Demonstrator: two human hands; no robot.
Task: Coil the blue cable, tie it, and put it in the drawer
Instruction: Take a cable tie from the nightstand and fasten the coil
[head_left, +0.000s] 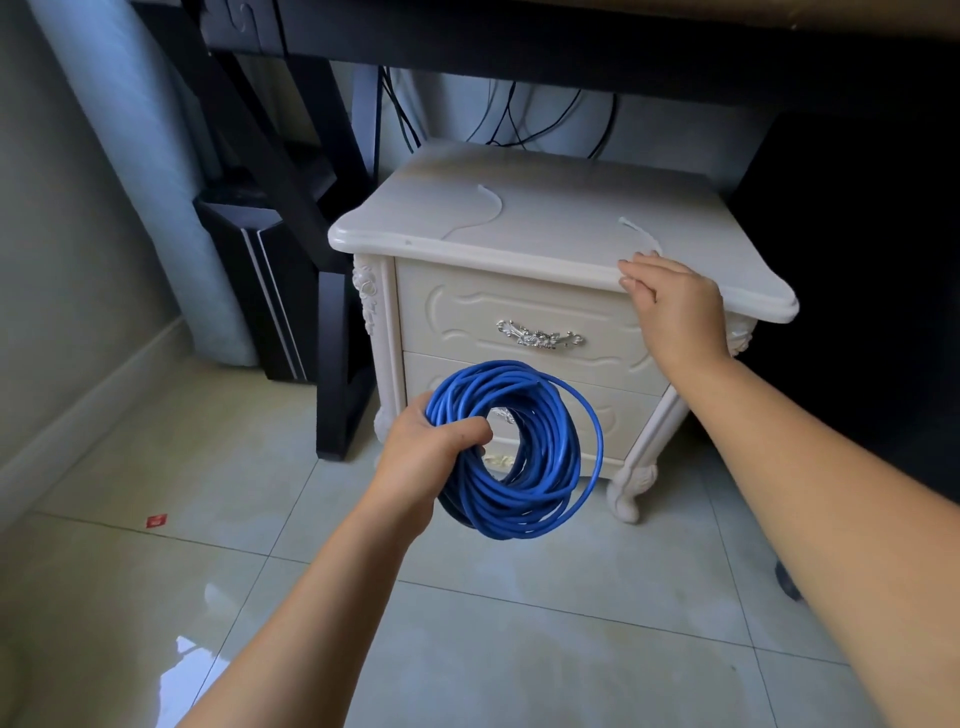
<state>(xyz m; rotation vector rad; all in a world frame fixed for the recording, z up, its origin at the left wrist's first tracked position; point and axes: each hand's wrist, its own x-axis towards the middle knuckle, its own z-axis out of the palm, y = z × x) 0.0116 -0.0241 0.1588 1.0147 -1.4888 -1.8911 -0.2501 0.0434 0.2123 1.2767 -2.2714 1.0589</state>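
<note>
The blue cable (524, 457) is wound into a thick round coil, held up in front of the white nightstand (519, 228). My left hand (431, 441) grips the coil's left side, fingers curled through its middle. My right hand (670, 306) reaches to the nightstand's front right edge, fingertips touching a thin white tie (641, 236) that lies on top. A second white tie (485, 210) lies curved on the top further left. The upper drawer (519, 317) with its silver handle (537, 335) is closed. The lower drawer (618, 410) is partly hidden by the coil.
A dark desk (571, 47) spans above the nightstand, with black wires (509, 119) hanging behind. A black desk leg (337, 364) and a black case (260, 291) stand to the left. The floor is glossy pale tile (519, 649); a small red scrap (156, 520) lies at left.
</note>
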